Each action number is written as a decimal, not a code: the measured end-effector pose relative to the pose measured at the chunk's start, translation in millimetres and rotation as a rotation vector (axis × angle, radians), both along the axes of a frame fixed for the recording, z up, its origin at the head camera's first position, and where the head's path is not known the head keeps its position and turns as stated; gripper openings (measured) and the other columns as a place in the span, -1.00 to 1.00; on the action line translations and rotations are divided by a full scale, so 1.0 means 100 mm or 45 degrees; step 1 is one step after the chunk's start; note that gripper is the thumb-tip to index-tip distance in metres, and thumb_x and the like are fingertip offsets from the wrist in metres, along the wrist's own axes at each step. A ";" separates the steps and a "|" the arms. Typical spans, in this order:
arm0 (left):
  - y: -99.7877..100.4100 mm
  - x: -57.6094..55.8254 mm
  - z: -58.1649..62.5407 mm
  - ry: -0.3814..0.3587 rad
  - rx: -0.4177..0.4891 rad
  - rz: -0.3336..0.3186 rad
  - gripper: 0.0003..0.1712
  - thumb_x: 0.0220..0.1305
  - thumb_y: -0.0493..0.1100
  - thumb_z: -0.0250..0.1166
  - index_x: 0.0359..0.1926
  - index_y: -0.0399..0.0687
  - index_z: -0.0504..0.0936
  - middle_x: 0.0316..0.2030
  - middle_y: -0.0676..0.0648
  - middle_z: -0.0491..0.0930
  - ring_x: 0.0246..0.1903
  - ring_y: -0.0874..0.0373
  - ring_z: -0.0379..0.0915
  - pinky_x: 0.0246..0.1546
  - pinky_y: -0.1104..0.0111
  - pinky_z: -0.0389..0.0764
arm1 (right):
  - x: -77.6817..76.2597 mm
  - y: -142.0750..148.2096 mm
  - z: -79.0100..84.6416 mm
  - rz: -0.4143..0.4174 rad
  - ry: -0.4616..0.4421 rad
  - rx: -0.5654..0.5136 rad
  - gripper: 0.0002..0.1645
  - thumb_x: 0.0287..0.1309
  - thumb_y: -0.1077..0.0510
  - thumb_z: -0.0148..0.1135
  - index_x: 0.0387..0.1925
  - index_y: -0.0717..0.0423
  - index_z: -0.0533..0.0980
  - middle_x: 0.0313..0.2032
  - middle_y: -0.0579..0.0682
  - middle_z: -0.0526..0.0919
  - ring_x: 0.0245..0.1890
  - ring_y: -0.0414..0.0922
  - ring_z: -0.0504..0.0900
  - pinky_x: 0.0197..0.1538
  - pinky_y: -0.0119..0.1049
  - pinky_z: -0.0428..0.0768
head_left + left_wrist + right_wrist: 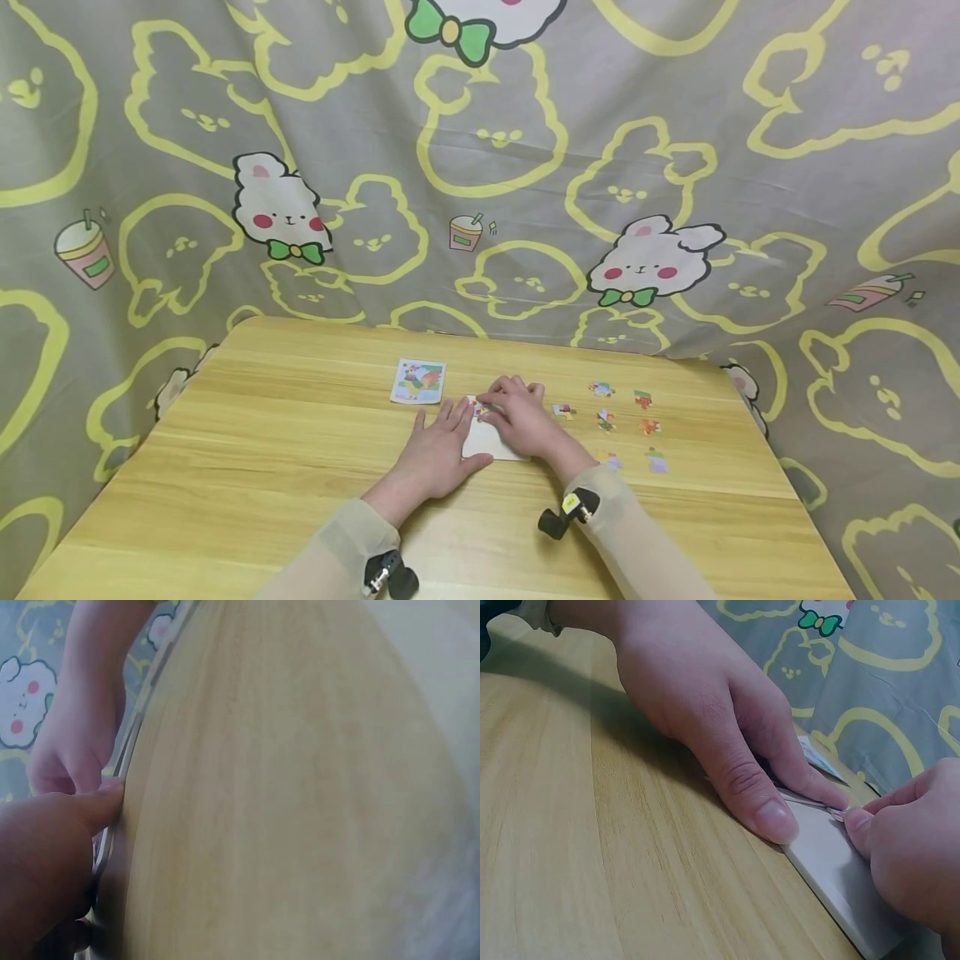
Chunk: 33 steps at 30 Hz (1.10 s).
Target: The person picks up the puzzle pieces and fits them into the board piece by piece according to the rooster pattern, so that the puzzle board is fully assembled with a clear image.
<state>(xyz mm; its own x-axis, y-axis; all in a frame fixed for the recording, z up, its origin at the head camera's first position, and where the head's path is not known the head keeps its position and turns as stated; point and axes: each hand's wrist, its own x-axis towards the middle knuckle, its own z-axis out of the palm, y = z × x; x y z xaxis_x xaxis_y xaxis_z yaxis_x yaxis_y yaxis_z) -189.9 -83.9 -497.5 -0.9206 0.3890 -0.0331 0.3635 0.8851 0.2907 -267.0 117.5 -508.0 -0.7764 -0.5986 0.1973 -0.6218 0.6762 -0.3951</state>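
A white puzzle board lies flat on the wooden table. My left hand rests along its left edge with the fingers spread and fairly straight, the thumb at the near edge. At the board's upper left corner my right hand pinches a small, colourful puzzle piece between thumb and index finger, close to the left fingertips. In the right wrist view the puzzle piece shows at the tip of the right thumb, partly hidden. The left wrist view shows the board's edge side-on.
Behind the left hand lies a square picture card with a colourful printed animal. Several loose puzzle pieces are spread out to the right of the board. A patterned grey curtain hangs at the back and sides of the table.
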 end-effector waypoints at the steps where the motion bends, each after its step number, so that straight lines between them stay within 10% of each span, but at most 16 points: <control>1: 0.00 0.00 0.00 0.003 0.002 -0.001 0.05 0.51 0.43 0.10 0.63 -0.27 0.17 0.63 -0.18 0.10 0.60 -0.21 -0.02 0.47 -0.34 0.02 | 0.00 0.00 0.00 -0.002 0.001 0.005 -0.59 0.48 0.02 0.31 0.25 0.02 0.67 0.08 -0.07 0.60 0.13 -0.06 0.47 0.17 0.13 0.17; 33: 0.00 -0.01 -0.05 0.033 0.013 -0.017 0.04 0.51 0.43 0.10 0.63 -0.25 0.19 0.62 -0.18 0.11 0.59 -0.25 0.01 0.45 -0.37 0.04 | 0.00 -0.07 -0.03 -0.070 -0.021 -0.050 -0.63 0.40 0.06 0.41 0.17 0.06 0.73 -0.07 -0.16 0.56 -0.03 -0.13 0.47 0.08 0.07 0.15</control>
<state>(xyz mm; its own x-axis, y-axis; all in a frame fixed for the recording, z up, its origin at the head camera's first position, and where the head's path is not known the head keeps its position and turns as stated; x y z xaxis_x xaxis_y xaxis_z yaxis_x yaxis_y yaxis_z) -191.1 -84.1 -502.8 -0.9159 0.4014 -0.0051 0.3828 0.8772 0.2898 -267.2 110.1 -510.9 -0.8110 -0.5473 0.2068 -0.5776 0.6928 -0.4317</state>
